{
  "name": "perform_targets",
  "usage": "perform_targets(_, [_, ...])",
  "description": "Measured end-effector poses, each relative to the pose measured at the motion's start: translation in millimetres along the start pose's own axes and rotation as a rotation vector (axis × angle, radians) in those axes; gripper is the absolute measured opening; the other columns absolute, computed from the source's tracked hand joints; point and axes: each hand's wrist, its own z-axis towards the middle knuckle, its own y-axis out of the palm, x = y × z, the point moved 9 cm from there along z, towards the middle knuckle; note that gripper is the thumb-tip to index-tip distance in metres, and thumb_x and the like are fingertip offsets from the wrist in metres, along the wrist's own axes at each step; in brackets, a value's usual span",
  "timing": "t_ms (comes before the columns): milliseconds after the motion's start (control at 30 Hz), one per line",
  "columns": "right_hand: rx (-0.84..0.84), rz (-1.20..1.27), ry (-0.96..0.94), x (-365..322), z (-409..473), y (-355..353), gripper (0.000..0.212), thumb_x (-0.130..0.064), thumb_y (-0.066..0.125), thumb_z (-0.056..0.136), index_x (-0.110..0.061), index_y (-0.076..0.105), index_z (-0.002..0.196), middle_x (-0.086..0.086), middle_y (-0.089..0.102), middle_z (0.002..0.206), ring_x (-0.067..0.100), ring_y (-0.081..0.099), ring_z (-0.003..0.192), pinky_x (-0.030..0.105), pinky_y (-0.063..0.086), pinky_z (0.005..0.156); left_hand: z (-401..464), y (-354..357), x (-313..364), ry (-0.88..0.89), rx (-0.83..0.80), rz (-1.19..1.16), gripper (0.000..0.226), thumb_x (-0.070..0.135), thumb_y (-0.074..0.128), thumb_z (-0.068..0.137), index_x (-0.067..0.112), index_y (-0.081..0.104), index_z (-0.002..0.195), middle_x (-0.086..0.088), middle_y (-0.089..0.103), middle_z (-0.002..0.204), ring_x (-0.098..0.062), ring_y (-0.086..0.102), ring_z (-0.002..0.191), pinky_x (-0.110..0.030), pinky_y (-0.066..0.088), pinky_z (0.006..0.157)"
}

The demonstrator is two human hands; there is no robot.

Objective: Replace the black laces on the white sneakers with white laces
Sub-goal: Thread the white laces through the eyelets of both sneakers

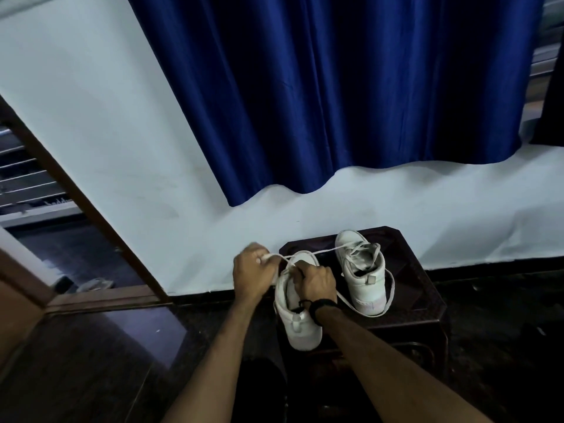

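Two white leather sneakers (363,270) stand on a dark wooden surface (421,288) below a blue satin curtain (320,87). The left hand (253,270) pinches a white lace (305,254); the right hand (317,282) grips the near sneaker's (300,328) lacing. No legible branding

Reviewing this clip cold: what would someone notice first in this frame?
The big blue curtain fills the upper middle, hanging against the pale wall. Below it, on a small dark table, stand two white sneakers; the left hand pinches a white lace while the right hand works at the near sneaker. The far sneaker stands to the right, its white lace trailing loose.
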Motion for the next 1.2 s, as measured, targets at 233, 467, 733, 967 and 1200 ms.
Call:
perform_targets(233, [-0.026, 0.194, -0.034, 4, -1, 3, 0.023, -0.036, 0.054, 0.092, -0.017, 0.066, 0.089, 0.019, 0.068, 0.081, 0.042, 0.062, 0.081, 0.037, 0.041, 0.064, 37, -34, 9, -0.12, 0.017, -0.246, 0.039, 0.023, 0.066, 0.091, 0.001, 0.049, 0.064, -0.002, 0.058, 0.069, -0.003, 0.049, 0.061, -0.027, 0.038, 0.068])
perform_targets(467, [-0.128, 0.486, 0.056, 33, 8, 16, 0.039, -0.065, 0.035, 0.082, -0.033, 0.054, 0.096, 0.002, 0.072, 0.083, 0.028, 0.067, 0.082, 0.041, 0.054, 0.073, 23, -38, 14, -0.11, 0.203, 0.476, 0.039, 0.021, 0.07, 0.077, 0.014, 0.062, 0.114, -0.008, 0.059, 0.111, -0.028, 0.055, 0.107, -0.042, 0.043, 0.091])
perform_targets(733, [-0.059, 0.518, -0.068, 25, 1, -8, 0.016, -0.042, 0.046, 0.095, -0.032, 0.052, 0.107, -0.002, 0.07, 0.094, 0.026, 0.065, 0.09, 0.037, 0.051, 0.076, -25, 66, 13, 0.146, -0.345, 0.391, 0.026, 0.017, 0.063, 0.08, 0.018, 0.069, 0.105, 0.001, 0.058, 0.102, -0.021, 0.052, 0.104, -0.033, 0.046, 0.089])
perform_targets(967, [-0.079, 0.47, -0.027, 26, 1, -2, 0.045, -0.063, 0.029, 0.086, -0.03, 0.053, 0.107, 0.004, 0.071, 0.086, 0.032, 0.065, 0.086, 0.041, 0.052, 0.068, 8, 38, 19, 0.056, -0.267, 0.168, 0.026, 0.035, 0.059, 0.09, 0.023, 0.061, 0.068, 0.01, 0.061, 0.069, -0.015, 0.06, 0.076, -0.031, 0.047, 0.074])
perform_targets(1200, [-0.053, 0.404, 0.004, 16, -1, 0, 0.037, -0.05, 0.036, 0.092, -0.024, 0.061, 0.098, 0.004, 0.07, 0.082, 0.034, 0.064, 0.082, 0.039, 0.049, 0.064, 12, 20, 8, -0.094, -0.301, -0.061, 0.026, 0.027, 0.057, 0.098, 0.015, 0.075, 0.086, 0.001, 0.069, 0.064, -0.01, 0.059, 0.053, -0.025, 0.05, 0.067])
